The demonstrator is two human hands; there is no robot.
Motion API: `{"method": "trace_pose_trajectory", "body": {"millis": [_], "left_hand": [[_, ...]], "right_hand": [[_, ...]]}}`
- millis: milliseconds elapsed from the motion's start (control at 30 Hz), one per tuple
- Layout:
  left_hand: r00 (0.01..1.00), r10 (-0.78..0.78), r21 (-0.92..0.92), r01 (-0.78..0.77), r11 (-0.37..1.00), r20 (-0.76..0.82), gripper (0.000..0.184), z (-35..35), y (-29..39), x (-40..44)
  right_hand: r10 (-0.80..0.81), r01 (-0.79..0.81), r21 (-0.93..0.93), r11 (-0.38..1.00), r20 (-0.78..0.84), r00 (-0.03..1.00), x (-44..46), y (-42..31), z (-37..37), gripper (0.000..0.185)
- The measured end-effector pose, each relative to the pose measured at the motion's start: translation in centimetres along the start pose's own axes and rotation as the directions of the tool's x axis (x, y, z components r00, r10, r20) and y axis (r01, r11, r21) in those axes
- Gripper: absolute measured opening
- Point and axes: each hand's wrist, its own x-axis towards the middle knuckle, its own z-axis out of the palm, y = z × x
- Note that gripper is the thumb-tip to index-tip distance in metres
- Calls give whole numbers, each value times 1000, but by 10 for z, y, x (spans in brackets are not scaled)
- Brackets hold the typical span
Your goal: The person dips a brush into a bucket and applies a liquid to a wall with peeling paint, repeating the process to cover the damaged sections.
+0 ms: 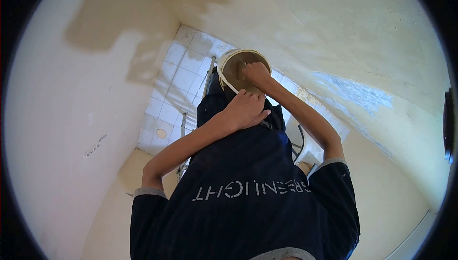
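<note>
A pale round bucket sits in front of my body, its inside coated a dull brown-grey. My left hand is at the near side of the bucket, its fingers curled over the rim beside a white band, perhaps the handle. Reaching into the bucket's mouth, my right hand is closed. A brownish shape shows by its fingers inside the bucket, but I cannot tell what it is. My dark T-shirt fills the lower middle of the view.
Far below is a white tiled floor, with a round pale patch on it. Metal rails show left of the bucket. A cream wall with a bluish-white patch rises at right. Another wall stands at left.
</note>
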Motion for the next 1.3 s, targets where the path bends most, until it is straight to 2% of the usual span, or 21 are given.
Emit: {"method": "trace_pose_trajectory", "body": {"millis": [433, 667, 933, 1000, 1033, 1100, 1133, 1167, 1233, 1300], "left_hand": [[1000, -13, -3, 13, 1000, 14, 50, 3, -1, -2], [999, -20, 10, 20, 1000, 25, 50, 0, -1, -4], [1000, 1, 21, -1, 1000, -19, 49, 3, -5, -6], [999, 6, 18, -5, 1000, -43, 49, 2, -4, -7], [1000, 4, 22, -4, 1000, -21, 49, 0, -3, -6], [1000, 4, 33, -4, 999, 0, 49, -1, -2, -5], [1000, 2, 24, -2, 1000, -8, 50, 0, -2, -5], [1000, 3, 14, -3, 1000, -19, 50, 0, -4, -6], [1000, -2, 10, 2, 1000, -15, 50, 0, -3, -6], [1000, -8, 6, 8, 1000, -11, 50, 3, -5, -6]], "right_hand": [[-32, 32, -12, 999, 17, 999, 0, 0, -1, 11], [-6, 5, -12, 1000, -54, 999, 5, 1, 10, 15], [31, -30, 19, 999, -45, 999, -31, 13, -37, 15], [80, -67, 163, 984, -69, 994, -49, 19, -45, 16], [79, -65, 162, 985, -76, 994, -58, 21, -52, 16], [214, -157, 378, 912, -113, 970, -75, 24, -63, 17], [210, -104, 450, 887, -193, 958, -83, 29, -60, 21], [213, -105, 447, 888, -198, 957, -88, 32, -57, 21], [236, -53, 606, 794, -226, 945, -100, 39, -54, 24], [233, -3, 652, 758, -266, 935, -109, 43, -52, 27]]}}
